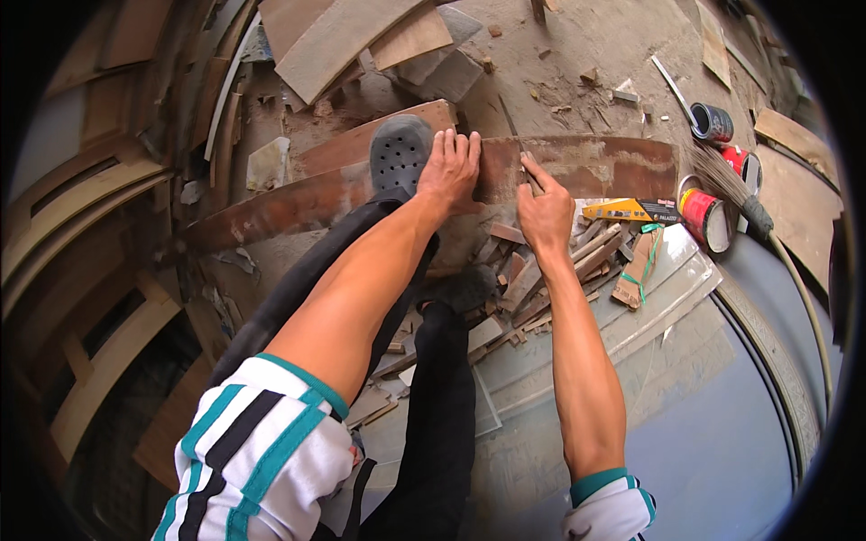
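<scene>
A long reddish-brown wooden board [604, 167] lies across in front of me, its surface scuffed and dusty. My left hand [448, 171] presses on it, fingers stretched toward its far edge, holding nothing. Just left of that hand, my foot in a grey clog [400, 151] rests on the board. My right hand [546, 212] is closed round the handle of a hand saw, index finger pointing forward along it. The thin dark blade of the hand saw [509, 117] shows nearly edge-on beyond the board; the handle is mostly covered by my fingers.
Wood offcuts [528, 288] are heaped below the board, near a yellow and black package [631, 210]. Paint cans [705, 218] and a stick broom [735, 185] stand at right. Glass-like sheets [622, 361] lie nearer me. Planks [347, 45] are piled far left; wooden frames [108, 379] line the left.
</scene>
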Demonstrator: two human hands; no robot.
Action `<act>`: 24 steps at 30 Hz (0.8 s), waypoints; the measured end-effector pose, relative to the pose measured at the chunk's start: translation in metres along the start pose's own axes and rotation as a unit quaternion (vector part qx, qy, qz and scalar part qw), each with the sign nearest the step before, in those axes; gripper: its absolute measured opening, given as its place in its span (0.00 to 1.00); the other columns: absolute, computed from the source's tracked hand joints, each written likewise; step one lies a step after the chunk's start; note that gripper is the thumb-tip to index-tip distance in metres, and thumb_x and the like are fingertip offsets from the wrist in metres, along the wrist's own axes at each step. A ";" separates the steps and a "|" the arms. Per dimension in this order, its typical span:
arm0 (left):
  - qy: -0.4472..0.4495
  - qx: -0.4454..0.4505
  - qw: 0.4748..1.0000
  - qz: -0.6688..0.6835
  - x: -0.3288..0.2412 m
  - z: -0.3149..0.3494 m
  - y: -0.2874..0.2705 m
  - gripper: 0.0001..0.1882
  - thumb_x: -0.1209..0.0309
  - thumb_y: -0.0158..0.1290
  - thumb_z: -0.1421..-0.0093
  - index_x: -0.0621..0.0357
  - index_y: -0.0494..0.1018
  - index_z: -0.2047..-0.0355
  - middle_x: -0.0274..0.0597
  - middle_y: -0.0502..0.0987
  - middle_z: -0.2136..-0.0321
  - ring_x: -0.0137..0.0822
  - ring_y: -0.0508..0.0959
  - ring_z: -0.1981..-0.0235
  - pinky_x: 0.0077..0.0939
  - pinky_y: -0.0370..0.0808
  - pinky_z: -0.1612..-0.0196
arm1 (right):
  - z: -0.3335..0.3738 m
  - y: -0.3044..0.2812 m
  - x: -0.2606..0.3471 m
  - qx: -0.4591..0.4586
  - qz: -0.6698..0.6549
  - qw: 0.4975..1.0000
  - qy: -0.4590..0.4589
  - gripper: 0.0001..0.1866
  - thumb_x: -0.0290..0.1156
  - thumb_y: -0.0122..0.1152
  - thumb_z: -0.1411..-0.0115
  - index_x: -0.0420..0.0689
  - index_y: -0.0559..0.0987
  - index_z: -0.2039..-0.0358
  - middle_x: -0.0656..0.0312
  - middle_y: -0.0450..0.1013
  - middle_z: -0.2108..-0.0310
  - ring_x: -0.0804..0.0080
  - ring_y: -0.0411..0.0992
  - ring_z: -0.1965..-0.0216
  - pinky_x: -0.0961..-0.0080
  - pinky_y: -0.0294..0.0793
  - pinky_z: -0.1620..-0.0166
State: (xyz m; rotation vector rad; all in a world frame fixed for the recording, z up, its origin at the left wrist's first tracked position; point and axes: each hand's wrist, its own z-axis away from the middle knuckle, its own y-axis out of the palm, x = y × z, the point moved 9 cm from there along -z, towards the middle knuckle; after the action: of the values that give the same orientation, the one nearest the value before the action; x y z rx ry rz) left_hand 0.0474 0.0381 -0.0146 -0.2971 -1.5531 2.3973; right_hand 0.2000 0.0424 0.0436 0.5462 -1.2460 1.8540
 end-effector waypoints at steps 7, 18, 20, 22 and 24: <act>-0.003 0.021 0.999 0.027 -0.002 -0.005 -0.002 0.68 0.36 0.66 0.61 0.73 0.51 0.33 0.61 0.61 0.38 0.58 0.59 0.33 0.49 0.54 0.31 | -0.016 0.005 -0.001 0.000 0.026 0.999 -0.033 0.22 0.32 0.56 0.46 0.46 0.82 0.49 0.40 0.78 0.68 0.51 0.80 0.67 0.62 0.77 0.57; -0.040 0.079 0.996 0.007 -0.001 -0.010 0.015 0.69 0.37 0.67 0.58 0.73 0.45 0.31 0.64 0.48 0.30 0.59 0.55 0.31 0.48 0.56 0.31 | 0.034 -0.028 0.013 0.029 0.000 1.000 -0.008 0.23 0.27 0.54 0.43 0.43 0.79 0.46 0.44 0.77 0.52 0.48 0.76 0.49 0.63 0.73 0.45; -0.034 0.048 0.998 -0.017 -0.001 -0.014 0.017 0.70 0.38 0.67 0.58 0.72 0.44 0.30 0.64 0.48 0.30 0.60 0.55 0.31 0.47 0.56 0.31 | 0.047 -0.041 0.027 0.024 -0.001 1.000 0.008 0.22 0.26 0.55 0.42 0.42 0.79 0.46 0.46 0.77 0.51 0.50 0.76 0.49 0.66 0.73 0.45; -0.025 0.090 0.995 0.015 0.003 -0.009 0.015 0.70 0.37 0.67 0.58 0.72 0.44 0.30 0.63 0.48 0.30 0.59 0.56 0.31 0.46 0.57 0.31 | 0.070 -0.055 0.050 0.018 -0.023 0.999 0.023 0.21 0.23 0.55 0.42 0.40 0.79 0.46 0.48 0.78 0.51 0.54 0.77 0.48 0.68 0.73 0.45; -0.015 0.086 0.996 0.022 -0.001 -0.006 0.010 0.70 0.37 0.67 0.58 0.72 0.44 0.30 0.63 0.48 0.30 0.59 0.56 0.31 0.46 0.57 0.31 | 0.106 -0.085 0.067 0.017 -0.013 0.998 0.056 0.21 0.21 0.55 0.42 0.38 0.79 0.47 0.48 0.79 0.51 0.58 0.78 0.49 0.69 0.74 0.46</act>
State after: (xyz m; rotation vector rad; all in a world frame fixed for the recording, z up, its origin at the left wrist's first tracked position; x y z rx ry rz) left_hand 0.0486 0.0389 -0.0261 -0.2636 -1.3551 2.5599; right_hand 0.2217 -0.0123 0.1829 0.4677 -1.1304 1.8614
